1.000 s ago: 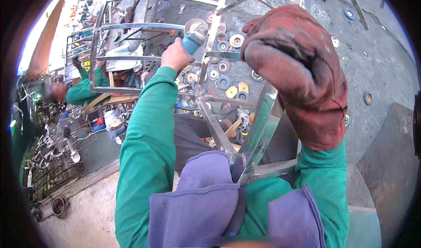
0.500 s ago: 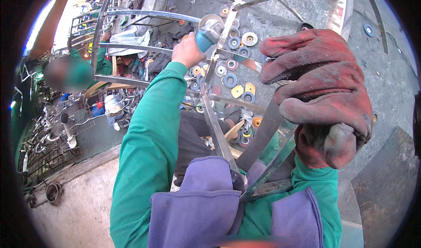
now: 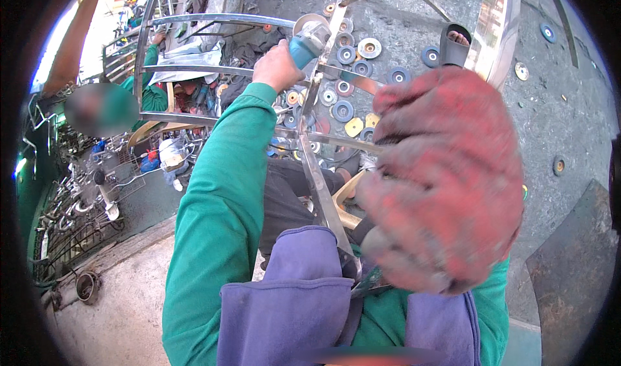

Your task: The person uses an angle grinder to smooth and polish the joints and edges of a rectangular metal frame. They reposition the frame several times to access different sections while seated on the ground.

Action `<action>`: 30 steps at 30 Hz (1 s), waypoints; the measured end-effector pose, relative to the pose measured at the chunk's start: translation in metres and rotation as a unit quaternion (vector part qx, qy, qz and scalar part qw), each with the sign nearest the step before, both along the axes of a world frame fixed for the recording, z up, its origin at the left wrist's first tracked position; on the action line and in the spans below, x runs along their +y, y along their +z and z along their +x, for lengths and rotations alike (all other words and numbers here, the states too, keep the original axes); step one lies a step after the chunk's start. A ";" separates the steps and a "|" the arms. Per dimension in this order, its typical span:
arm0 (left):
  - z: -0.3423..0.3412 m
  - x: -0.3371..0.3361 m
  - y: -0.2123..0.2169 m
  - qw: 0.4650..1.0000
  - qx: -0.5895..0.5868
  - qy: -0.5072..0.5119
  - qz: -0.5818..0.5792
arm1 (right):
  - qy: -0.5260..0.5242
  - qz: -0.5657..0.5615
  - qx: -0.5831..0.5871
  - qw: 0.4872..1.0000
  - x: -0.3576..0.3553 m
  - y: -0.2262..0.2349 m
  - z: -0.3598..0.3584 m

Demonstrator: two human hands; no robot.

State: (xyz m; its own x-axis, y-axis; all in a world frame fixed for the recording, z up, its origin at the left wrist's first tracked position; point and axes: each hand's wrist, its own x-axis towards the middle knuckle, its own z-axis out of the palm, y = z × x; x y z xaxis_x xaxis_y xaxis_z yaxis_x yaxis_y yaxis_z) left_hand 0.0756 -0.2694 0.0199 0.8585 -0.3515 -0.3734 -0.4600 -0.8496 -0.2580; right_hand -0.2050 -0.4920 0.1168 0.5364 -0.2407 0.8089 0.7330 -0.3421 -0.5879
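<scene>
My bare left hand (image 3: 277,67) is wrapped round the teal body of an angle grinder (image 3: 303,50), whose metal head and disc lie against a shiny metal frame (image 3: 310,104) of square bars. My right hand (image 3: 446,178), in a thick red work glove with dark stains, is raised close in front of me, right of the frame's upright bar. Motion smears the glove, so its fingers do not show clearly. It hides part of the frame and the floor behind it.
Several grinding discs (image 3: 343,110) lie scattered on the grey floor beyond the frame. A sandalled foot (image 3: 456,39) stands at the far right. Another person in a green sleeve (image 3: 154,97) works at the left, near piled metal parts (image 3: 71,201). A dark sheet (image 3: 579,269) lies at the right.
My gloved right hand has moved down and slightly left and is now blurred, uncovering the sandalled foot and more discs. My left hand stays on the grinder, almost in place.
</scene>
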 end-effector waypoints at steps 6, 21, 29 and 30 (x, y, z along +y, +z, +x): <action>0.001 -0.002 -0.009 0.999 -0.021 -0.038 0.004 | 0.052 0.035 -0.074 0.995 0.013 -0.005 -0.006; 0.001 -0.019 -0.001 1.000 -0.021 -0.002 0.021 | 0.033 0.129 -0.139 0.981 0.026 -0.009 -0.004; -0.004 -0.017 0.007 0.999 -0.027 -0.002 0.020 | 0.043 0.158 -0.136 0.977 0.028 -0.005 -0.004; -0.005 -0.017 0.007 0.999 -0.027 -0.004 0.020 | 0.053 0.147 -0.135 0.979 0.025 -0.006 -0.005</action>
State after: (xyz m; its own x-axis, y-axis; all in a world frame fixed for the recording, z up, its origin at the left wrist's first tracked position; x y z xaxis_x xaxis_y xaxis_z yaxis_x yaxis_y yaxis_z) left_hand 0.0707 -0.2864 0.0269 0.8746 -0.3450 -0.3407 -0.4521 -0.8343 -0.3156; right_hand -0.2095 -0.4671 0.1107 0.3477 -0.4388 0.8286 0.8970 -0.1016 -0.4302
